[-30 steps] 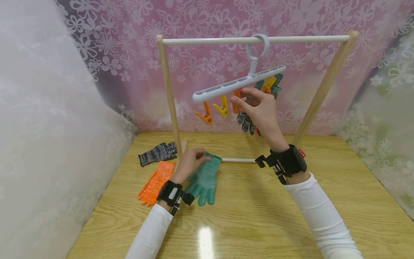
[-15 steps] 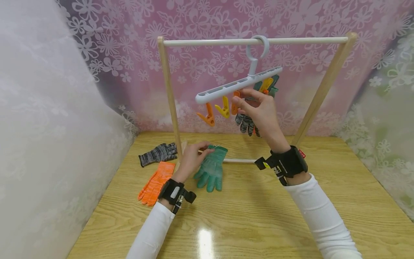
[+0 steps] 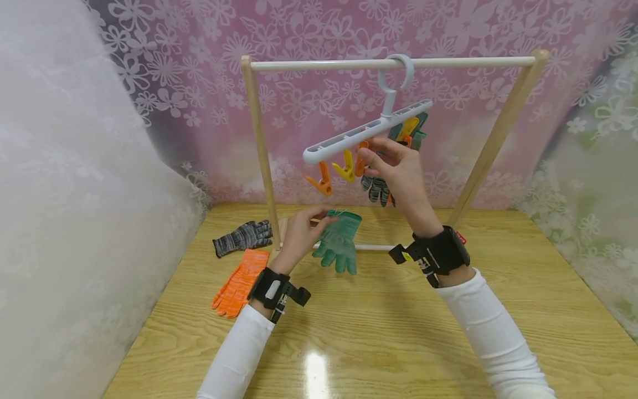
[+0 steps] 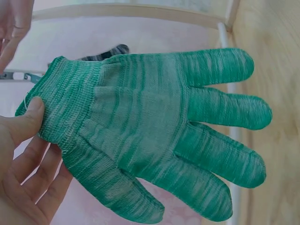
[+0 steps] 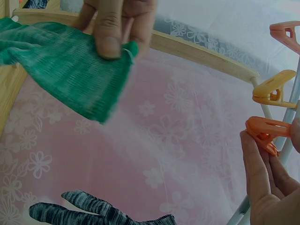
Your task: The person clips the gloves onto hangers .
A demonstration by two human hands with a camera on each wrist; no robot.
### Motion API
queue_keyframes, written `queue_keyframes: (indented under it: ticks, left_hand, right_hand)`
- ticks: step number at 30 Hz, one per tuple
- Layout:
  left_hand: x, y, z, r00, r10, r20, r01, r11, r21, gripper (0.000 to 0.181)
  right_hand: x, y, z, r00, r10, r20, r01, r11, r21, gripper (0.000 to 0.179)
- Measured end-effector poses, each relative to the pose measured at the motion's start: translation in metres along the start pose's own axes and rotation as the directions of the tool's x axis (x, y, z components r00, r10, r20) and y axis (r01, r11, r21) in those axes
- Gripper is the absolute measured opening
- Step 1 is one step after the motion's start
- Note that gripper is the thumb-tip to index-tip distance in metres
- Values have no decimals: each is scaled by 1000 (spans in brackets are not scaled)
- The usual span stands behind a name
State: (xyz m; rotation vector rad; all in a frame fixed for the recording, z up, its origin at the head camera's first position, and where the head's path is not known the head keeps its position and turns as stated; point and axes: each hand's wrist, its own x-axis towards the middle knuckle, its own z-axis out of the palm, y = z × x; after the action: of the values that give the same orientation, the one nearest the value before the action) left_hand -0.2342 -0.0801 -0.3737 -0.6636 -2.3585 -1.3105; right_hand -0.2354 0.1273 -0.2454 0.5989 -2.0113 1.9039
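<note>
Green knit glove point(image 3: 339, 244) hangs in the air from the left hand point(image 3: 301, 235), whose thumb and fingers pinch its cuff. Higher up, the right hand point(image 3: 401, 169) pinches an orange clothespin point(image 5: 267, 129) under the pale hanger point(image 3: 369, 133) (a yellow clothespin point(image 3: 348, 167) sits just beside those fingertips). Left of the left hand, an orange glove point(image 3: 241, 280) lies on the surface point(image 3: 389, 338).

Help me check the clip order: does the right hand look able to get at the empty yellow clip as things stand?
Probably not without letting go: the right hand pinches an orange clip. Otherwise the way looks free: the empty yellow clip hangs next to it, nothing visible between.
</note>
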Motion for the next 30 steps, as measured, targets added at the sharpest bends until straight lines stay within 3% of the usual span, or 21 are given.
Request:
queue_keyframes:
  ticks: [9, 15, 18, 25, 30]
  left_hand:
    - [11, 15, -2, 993, 90, -73, -90, 996, 12, 19]
    - [22, 23, -2, 985, 126, -118, -137, 986, -92, 16]
    - [28, 28, -1, 982, 132, -138, -150, 980, -130, 16]
    - [40, 34, 3, 971, 153, -185, -176, 977, -117, 23]
    - [44, 38, 4, 973, 142, -182, -173, 970, -168, 23]
  right_hand:
    - [-2, 1, 3, 998, -47, -43, 47, 999, 0, 36]
    - [0, 1, 2, 997, -41, -58, 41, 999, 2, 35]
    - [1, 2, 3, 997, -43, -63, 44, 999, 10, 34]
    - [4, 5, 2, 997, -38, -67, 41, 998, 56, 32]
    - [5, 6, 2, 996, -33, -84, 38, 997, 68, 31]
